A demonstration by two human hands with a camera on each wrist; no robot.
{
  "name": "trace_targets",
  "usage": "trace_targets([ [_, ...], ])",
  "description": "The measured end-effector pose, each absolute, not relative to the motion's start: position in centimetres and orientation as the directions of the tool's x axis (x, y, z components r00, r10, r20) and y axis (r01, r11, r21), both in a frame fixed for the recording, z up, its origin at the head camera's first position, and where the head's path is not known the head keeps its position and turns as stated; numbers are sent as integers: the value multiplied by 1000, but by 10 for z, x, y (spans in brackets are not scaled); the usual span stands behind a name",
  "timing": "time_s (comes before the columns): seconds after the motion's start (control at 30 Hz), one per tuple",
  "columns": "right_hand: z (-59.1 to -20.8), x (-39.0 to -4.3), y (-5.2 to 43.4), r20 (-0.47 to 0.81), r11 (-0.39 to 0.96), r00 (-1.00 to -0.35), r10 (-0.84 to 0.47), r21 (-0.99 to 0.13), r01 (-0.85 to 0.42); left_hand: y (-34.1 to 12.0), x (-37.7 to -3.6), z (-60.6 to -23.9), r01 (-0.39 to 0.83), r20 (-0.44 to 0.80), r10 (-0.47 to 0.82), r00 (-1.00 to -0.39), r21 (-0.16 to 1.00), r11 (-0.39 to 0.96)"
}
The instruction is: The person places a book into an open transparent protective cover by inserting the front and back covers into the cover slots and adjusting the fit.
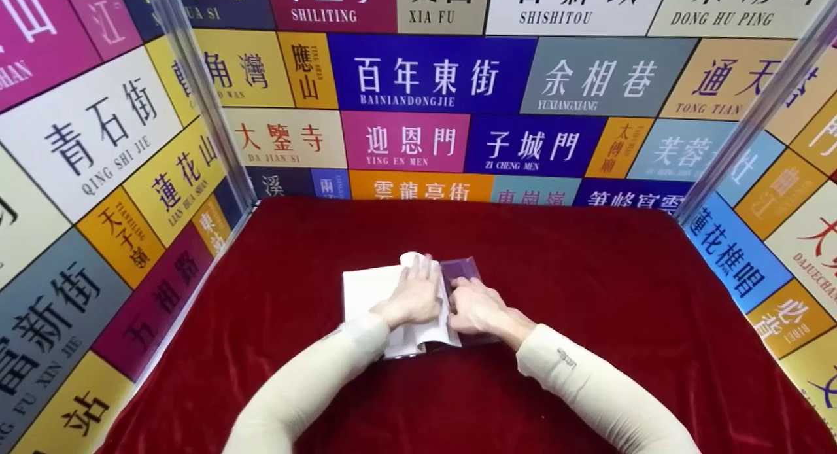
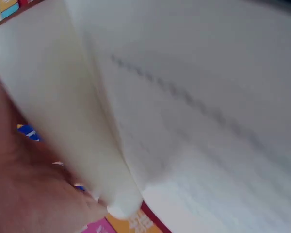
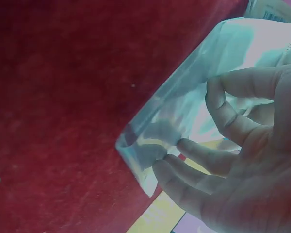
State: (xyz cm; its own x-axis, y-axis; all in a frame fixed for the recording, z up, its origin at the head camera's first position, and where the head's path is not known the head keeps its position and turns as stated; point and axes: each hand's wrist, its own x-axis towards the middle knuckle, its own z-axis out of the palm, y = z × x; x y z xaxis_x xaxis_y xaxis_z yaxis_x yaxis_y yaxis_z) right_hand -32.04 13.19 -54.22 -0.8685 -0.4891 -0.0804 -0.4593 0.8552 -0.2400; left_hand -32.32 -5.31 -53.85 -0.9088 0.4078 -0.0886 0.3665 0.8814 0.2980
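Left hand (image 1: pixel 413 296) presses flat on white pages (image 1: pixel 366 290); right hand (image 1: pixel 476 309) pinches the glossy cover (image 1: pixel 461 269) (likely thin, slippery; take its edge).

Bright even light, wrist views blurred, edges distorted

White paper (image 2: pixel 194 111), blurred and folded, fills nearly the whole view. The left hand (image 2: pixel 24 194) lies at lower left, touching the paper's fold. Faint grey print is illegible.
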Motion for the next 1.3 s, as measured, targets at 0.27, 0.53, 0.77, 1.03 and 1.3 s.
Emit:
trace_targets([
  [0.27, -545, -321, 134, -87, 860, -874, -478, -248, -445, -95, -315, -529, 430, -118, 490, -864, 335, 839],
  [0.53, -547, -322, 134, -32, 859, -883, -469, -248, -447, -87, -316, -526, 407, -220, 468, -856, 272, 872],
  [0.77, -550, -321, 133, -3, 850, -877, -480, -249, -465, -76, -315, -529, 388, -259, 431, -865, 202, 899],
  [1.03, -549, -317, 132, 22, 843, -872, -489, -245, -479, -55, -332, -555, 329, -307, 387, -870, 223, 918],
  [1.3, -548, -318, 136, 3, 832, -861, -509, -252, -494, -50, -335, -565, 338, -302, 385, -872, 199, 920],
])
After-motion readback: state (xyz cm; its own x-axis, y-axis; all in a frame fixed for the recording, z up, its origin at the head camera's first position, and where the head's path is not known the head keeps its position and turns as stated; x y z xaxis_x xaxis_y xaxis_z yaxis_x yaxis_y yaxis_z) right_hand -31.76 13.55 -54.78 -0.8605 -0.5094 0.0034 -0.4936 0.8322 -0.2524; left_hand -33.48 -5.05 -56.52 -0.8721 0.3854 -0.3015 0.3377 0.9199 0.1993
